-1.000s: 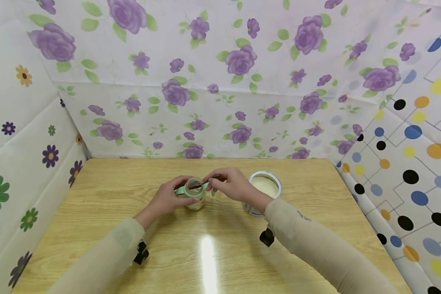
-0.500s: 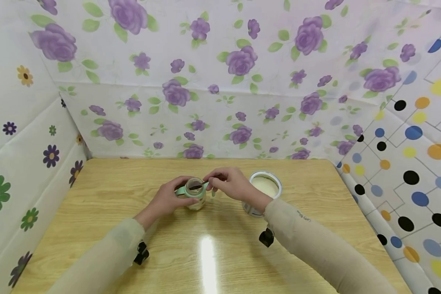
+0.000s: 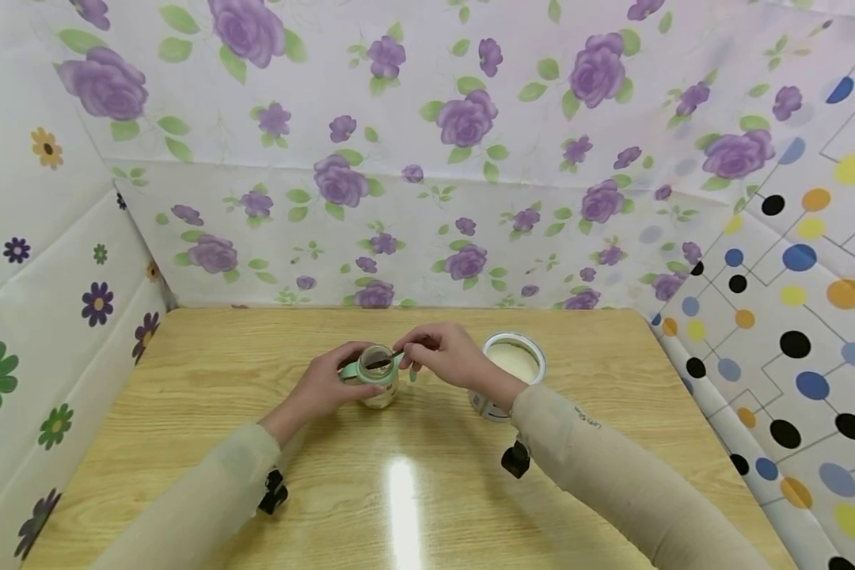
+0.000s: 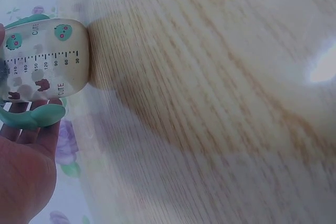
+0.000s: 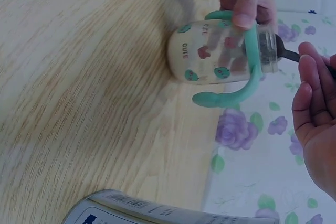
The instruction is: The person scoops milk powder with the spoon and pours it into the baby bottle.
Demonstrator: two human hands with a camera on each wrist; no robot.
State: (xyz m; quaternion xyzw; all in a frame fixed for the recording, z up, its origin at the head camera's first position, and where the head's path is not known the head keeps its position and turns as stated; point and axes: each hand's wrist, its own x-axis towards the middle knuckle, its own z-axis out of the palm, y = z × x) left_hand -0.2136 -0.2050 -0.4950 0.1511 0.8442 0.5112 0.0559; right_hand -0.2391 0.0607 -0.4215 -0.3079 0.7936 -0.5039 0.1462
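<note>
A clear baby bottle (image 3: 379, 389) with green handles stands upright and uncapped on the table. The left hand (image 3: 331, 381) grips it around the neck and handle. Between its fingers the right hand (image 3: 445, 356) pinches a dark spoon (image 3: 381, 363), whose bowl is in the bottle's mouth. In the right wrist view the spoon (image 5: 288, 54) enters the neck of the bottle (image 5: 210, 53). The left wrist view shows pale contents low in the bottle (image 4: 73, 61), beside printed measuring marks.
An open tin (image 3: 490, 408) of pale powder stands to the right, partly behind the right wrist. The wooden table (image 3: 342, 491) meets flower-printed sheeting (image 3: 413, 237) at the back, with a dotted sheet (image 3: 791, 317) on the right.
The spoon's bowl has tilted slightly in the bottle's mouth. Both hands and the bottle have stayed in nearly the same place.
</note>
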